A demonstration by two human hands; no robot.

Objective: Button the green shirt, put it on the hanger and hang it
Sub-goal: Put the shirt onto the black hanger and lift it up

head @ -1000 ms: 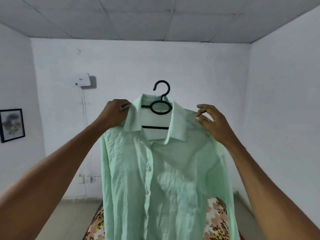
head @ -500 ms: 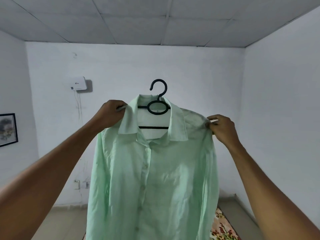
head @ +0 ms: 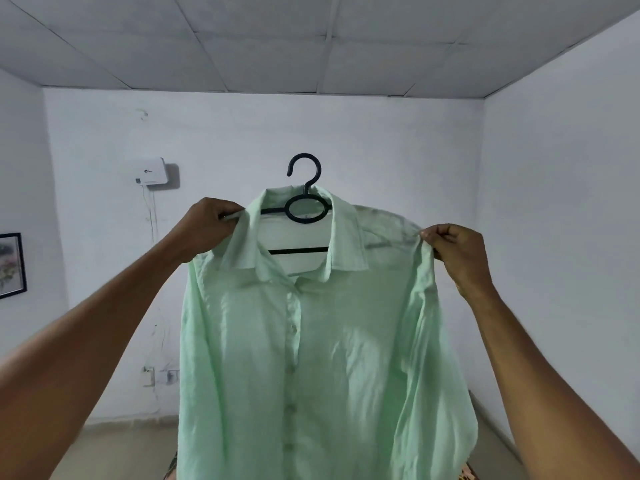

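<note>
The pale green shirt (head: 322, 358) hangs in front of me at chest height, its front buttoned down the placket. A black plastic hanger (head: 304, 202) sits inside the collar, its hook sticking up above the neck. My left hand (head: 207, 226) grips the shirt's left shoulder beside the collar. My right hand (head: 453, 251) pinches the right shoulder seam at the hanger's far end. The hanger's arms are hidden under the fabric.
White walls enclose the room, with the right wall (head: 561, 202) close by. A white box (head: 150, 172) with a cable is mounted on the far wall, and a framed picture (head: 10, 265) hangs at the left. A patterned cloth (head: 467, 474) shows below the shirt.
My right hand slid outward from near the collar to the shoulder's end and now pinches the fabric. The shirt spread wider on the hanger and rose in view.
</note>
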